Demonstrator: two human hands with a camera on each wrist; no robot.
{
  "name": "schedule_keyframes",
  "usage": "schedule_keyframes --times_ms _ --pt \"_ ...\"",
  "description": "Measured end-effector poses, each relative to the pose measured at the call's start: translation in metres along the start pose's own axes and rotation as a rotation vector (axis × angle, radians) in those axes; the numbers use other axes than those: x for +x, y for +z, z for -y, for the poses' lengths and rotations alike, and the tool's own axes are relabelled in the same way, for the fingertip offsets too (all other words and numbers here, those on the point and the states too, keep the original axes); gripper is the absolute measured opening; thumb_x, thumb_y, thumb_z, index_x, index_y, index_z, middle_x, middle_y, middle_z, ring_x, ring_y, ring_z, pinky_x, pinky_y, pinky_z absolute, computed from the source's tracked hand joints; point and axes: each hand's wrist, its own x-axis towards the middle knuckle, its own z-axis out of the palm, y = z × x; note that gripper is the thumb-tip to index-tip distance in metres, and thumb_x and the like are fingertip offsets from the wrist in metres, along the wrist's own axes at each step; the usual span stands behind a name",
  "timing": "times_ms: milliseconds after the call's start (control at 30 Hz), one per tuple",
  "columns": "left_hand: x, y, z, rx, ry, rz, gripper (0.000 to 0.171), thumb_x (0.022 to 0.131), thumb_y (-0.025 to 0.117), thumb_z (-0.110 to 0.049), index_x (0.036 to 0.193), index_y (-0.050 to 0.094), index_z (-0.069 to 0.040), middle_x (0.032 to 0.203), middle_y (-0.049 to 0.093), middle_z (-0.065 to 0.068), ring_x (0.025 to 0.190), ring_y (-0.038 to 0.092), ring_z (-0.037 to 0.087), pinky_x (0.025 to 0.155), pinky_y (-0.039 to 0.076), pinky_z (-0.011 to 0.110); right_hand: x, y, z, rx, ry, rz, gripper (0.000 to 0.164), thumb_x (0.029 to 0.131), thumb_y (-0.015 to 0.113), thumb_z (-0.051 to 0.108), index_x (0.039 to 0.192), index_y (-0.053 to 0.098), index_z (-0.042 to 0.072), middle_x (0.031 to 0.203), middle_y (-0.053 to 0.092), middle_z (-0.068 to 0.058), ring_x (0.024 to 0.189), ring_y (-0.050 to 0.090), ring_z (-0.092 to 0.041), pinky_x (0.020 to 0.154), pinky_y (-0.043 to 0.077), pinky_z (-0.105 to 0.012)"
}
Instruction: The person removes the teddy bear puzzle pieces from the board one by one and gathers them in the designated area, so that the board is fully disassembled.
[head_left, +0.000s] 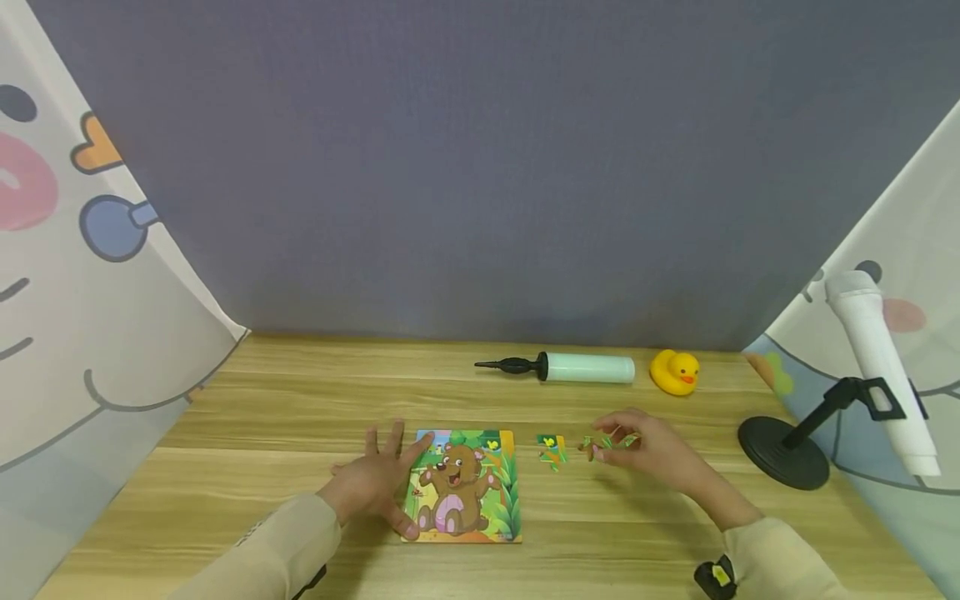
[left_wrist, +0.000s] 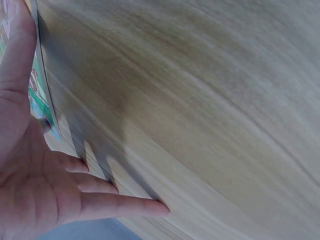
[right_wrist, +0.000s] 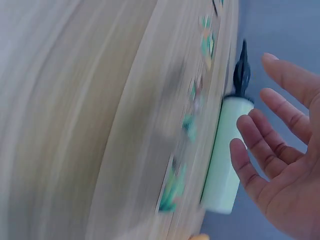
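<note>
A square jigsaw puzzle (head_left: 461, 492) with a brown bear picture lies flat on the wooden table. Over its left edge my left hand (head_left: 372, 482) is spread wide, thumb and index finger reaching onto the board. The left wrist view shows that hand's other fingers (left_wrist: 125, 206) stretched out past the board. To the right of the puzzle, my right hand (head_left: 647, 446) hovers above loose puzzle pieces (right_wrist: 172, 190), its fingers loosely bent with nothing between them. Another cluster of pieces (head_left: 551, 450), green and orange, lies between the board and that hand.
Behind the pieces lies a hand pump (head_left: 588, 367) with a pale barrel and black nozzle. A yellow rubber duck (head_left: 673, 373) sits to its right. At the far right, a white microphone (head_left: 881, 367) leans on a black stand (head_left: 783, 452). A grey partition (head_left: 480, 167) rises along the table's back edge.
</note>
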Motion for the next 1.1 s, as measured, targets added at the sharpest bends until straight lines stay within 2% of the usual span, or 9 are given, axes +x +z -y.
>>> schedule_keyframes --times_ms 233,467,600,833,1000,1100 --pt "-0.001 0.000 0.000 0.002 0.004 -0.006 0.130 0.058 0.091 -0.044 0.163 0.019 -0.015 0.163 0.005 0.034 0.141 0.005 0.068 0.078 0.031 0.091 0.012 0.018 0.021 0.079 -0.029 0.023 0.040 0.092 0.077 0.023 0.124 0.067 0.000 0.117 0.065 -0.019 0.097 0.063 -0.029 0.075 0.057 -0.028" --pt "-0.001 -0.001 -0.002 0.008 0.004 -0.005 0.130 0.059 0.091 -0.045 0.163 0.019 -0.015 0.164 0.005 0.034 0.141 0.005 0.068 0.078 0.031 0.091 0.023 0.040 0.038 0.113 -0.013 0.017 0.040 0.092 0.077 0.024 0.125 0.069 0.001 0.116 0.065 -0.014 0.097 0.061 -0.023 0.076 0.056 -0.029" --pt "-0.002 -0.001 -0.002 0.019 0.005 -0.006 0.130 0.059 0.092 -0.045 0.163 0.020 -0.015 0.163 0.007 0.035 0.141 0.006 0.068 0.077 0.032 0.091 0.031 0.055 0.045 0.096 -0.007 0.008 0.039 0.091 0.079 0.028 0.122 0.072 0.005 0.115 0.066 -0.011 0.095 0.063 -0.023 0.075 0.055 -0.029" --pt "-0.002 0.000 -0.002 0.024 0.011 -0.015 0.130 0.058 0.092 -0.045 0.162 0.021 -0.014 0.163 0.008 0.035 0.140 0.008 0.069 0.075 0.034 0.091 0.042 0.082 0.059 0.045 0.011 -0.021 0.034 0.087 0.082 0.025 0.115 0.074 0.006 0.103 0.065 -0.006 0.091 0.061 -0.020 0.073 0.053 -0.029" --pt "-0.001 0.000 -0.002 0.024 0.011 -0.021 0.130 0.058 0.092 -0.045 0.162 0.021 -0.015 0.163 0.009 0.035 0.140 0.009 0.069 0.075 0.034 0.091 0.050 0.101 0.070 -0.009 0.020 -0.022 0.035 0.085 0.084 0.028 0.112 0.075 0.008 0.098 0.062 -0.002 0.087 0.056 -0.016 0.074 0.051 -0.031" --pt "-0.001 0.000 -0.001 0.024 0.009 -0.020 0.130 0.058 0.092 -0.045 0.162 0.020 -0.015 0.163 0.008 0.035 0.141 0.009 0.069 0.076 0.033 0.091 0.056 0.109 0.075 -0.066 -0.002 -0.022 0.035 0.085 0.084 0.028 0.111 0.075 0.007 0.094 0.059 -0.002 0.078 0.050 -0.014 0.064 0.046 -0.028"
